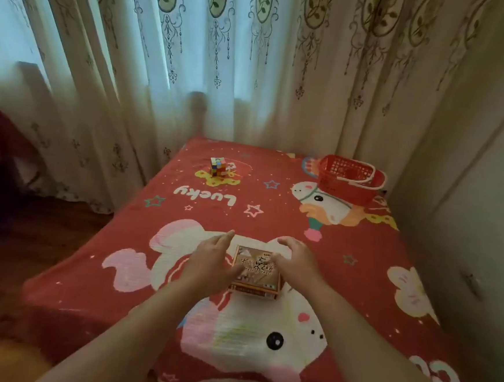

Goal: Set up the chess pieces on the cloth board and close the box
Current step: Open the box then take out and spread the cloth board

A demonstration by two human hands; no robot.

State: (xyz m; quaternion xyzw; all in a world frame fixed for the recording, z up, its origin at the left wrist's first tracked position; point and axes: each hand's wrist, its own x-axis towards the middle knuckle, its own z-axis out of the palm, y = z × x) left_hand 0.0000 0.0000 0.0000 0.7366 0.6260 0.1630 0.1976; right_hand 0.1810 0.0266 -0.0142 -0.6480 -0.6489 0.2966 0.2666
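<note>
1. Now, find the box (256,271) a little nearer than the middle of the bed (368,269), lying flat on the soft red cover (140,221), printed face up and shut, well apart from every edge.
2. See the left hand (212,257) along the box's left side, fingers straight and a little spread, pointing toward the far edge. Too blurry to say if the thumb touches the box.
3. See the right hand (296,260) at the box's right side, fingers bent down over the far right corner of the box. Cannot tell if gripping or only hovering just above.
4. Guess the box to be small, light and stiff, like thin card or wood. Probably full of loose pieces, so likely to rattle, and easy to spill if tipped.
5. Best to take hold at the two side edges, one hand on each side, and lift the top part straight up. Keep the bottom flat on the bed. Squeeze softly, since thin walls may bend.
6. No cloth board and no chess pieces to see yet, so most likely the very start: opening comes first.
7. Leave alone the colour cube (218,166) near the far left corner and the red basket (348,177) at the far right corner, both well apart from the box.
</note>
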